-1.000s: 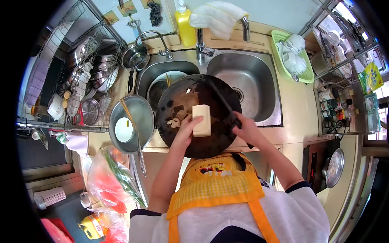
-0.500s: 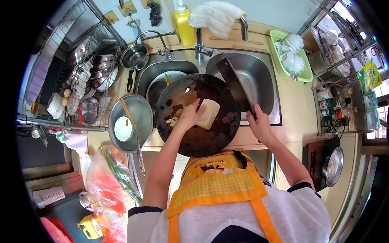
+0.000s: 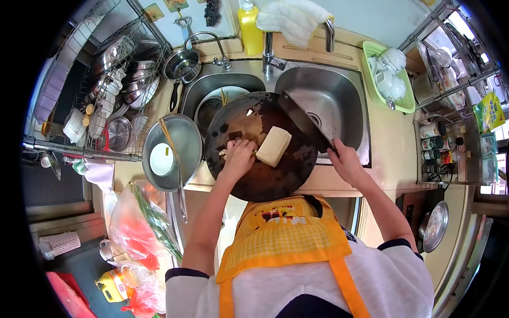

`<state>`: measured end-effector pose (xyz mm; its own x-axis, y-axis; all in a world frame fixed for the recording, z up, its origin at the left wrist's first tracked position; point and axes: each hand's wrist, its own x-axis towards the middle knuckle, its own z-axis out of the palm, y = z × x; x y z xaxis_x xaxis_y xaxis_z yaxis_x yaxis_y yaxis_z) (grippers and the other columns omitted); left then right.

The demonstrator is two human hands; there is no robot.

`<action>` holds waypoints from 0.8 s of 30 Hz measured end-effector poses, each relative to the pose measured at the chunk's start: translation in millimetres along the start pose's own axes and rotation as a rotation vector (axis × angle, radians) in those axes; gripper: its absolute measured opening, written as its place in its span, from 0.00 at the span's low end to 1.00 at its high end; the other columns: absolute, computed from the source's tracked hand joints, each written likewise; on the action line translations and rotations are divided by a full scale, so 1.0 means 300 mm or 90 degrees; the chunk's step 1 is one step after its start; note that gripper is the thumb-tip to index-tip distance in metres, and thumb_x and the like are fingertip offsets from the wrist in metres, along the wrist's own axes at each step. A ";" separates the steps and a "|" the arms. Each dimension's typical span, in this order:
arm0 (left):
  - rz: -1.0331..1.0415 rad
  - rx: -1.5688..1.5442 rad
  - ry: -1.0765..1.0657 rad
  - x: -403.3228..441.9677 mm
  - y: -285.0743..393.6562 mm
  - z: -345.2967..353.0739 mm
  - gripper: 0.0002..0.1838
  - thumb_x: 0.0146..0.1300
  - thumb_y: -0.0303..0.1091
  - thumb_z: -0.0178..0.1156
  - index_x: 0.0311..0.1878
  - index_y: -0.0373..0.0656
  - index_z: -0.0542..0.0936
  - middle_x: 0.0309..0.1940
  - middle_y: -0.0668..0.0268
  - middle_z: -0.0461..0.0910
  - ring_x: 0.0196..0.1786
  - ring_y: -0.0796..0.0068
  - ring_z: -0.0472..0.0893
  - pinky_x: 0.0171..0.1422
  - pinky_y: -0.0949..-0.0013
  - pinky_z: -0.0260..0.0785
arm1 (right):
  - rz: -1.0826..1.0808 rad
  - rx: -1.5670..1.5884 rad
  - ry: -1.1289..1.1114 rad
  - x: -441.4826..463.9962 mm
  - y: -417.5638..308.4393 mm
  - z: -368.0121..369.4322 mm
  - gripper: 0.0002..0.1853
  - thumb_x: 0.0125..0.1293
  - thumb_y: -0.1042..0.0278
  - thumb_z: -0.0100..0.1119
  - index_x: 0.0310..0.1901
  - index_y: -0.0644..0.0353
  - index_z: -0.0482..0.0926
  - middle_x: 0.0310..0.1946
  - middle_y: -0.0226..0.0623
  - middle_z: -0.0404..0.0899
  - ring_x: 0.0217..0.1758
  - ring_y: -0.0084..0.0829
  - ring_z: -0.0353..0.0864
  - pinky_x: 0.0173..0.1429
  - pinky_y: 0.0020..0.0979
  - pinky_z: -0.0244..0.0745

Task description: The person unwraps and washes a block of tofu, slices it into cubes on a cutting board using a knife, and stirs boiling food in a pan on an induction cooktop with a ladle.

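A dark round cutting board (image 3: 265, 183) lies across the front of the sink. On it rests a pale block of tofu (image 3: 274, 147), upright edges showing, with nothing touching it from above. My left hand (image 3: 239, 157) is on the board left of the block, fingers curled down and drawn together over small pale pieces (image 3: 222, 152); what lies under the fingertips is hidden. My right hand (image 3: 345, 160) grips the handle of a cleaver (image 3: 303, 123), whose dark blade slants over the board's right edge and the right basin. A small white scrap (image 3: 249, 112) sits near the board's far edge.
Behind the board are two sink basins (image 3: 339, 87) and a faucet (image 3: 268, 53). A metal bowl (image 3: 183, 140) with a white dish and chopsticks stands left. A green basket (image 3: 405, 104) of white dishes is at right; a dish rack (image 3: 106, 155) is far left.
My left hand has let go of the tofu block and moved left onto the small pale pieces. The cleaver stays in my right hand, its blade slightly shifted. The view has shifted slightly.
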<state>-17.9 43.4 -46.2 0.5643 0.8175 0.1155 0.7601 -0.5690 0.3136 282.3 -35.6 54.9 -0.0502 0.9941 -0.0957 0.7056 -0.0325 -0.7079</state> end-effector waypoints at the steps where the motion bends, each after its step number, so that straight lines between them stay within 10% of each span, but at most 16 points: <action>1: 0.008 0.007 -0.001 0.004 0.000 -0.008 0.16 0.42 0.29 0.67 0.36 0.46 0.75 0.36 0.65 0.74 0.47 0.64 0.73 0.50 0.61 0.57 | -0.004 -0.004 -0.023 0.005 -0.007 -0.001 0.07 0.65 0.72 0.48 0.38 0.67 0.65 0.22 0.59 0.72 0.30 0.61 0.72 0.32 0.49 0.65; 16: -0.126 0.165 0.061 0.046 -0.044 -0.054 0.20 0.41 0.31 0.67 0.41 0.47 0.75 0.39 0.63 0.72 0.47 0.62 0.71 0.53 0.59 0.58 | -0.052 -0.062 -0.150 0.005 -0.064 -0.027 0.08 0.65 0.70 0.48 0.38 0.65 0.65 0.26 0.57 0.75 0.35 0.59 0.74 0.37 0.49 0.68; 24: -0.123 -0.306 0.275 -0.017 0.115 0.024 0.07 0.54 0.28 0.63 0.35 0.39 0.76 0.37 0.58 0.72 0.42 0.55 0.73 0.46 0.59 0.65 | -0.074 -0.143 -0.222 0.011 -0.085 -0.020 0.09 0.66 0.67 0.46 0.40 0.64 0.64 0.27 0.56 0.75 0.34 0.59 0.75 0.38 0.52 0.69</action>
<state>7.7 18.8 -42.7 0.1762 0.9198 0.3507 0.5507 -0.3874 0.7393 268.5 -30.8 76.9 -0.3471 0.8943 -0.2822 0.8155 0.1392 -0.5618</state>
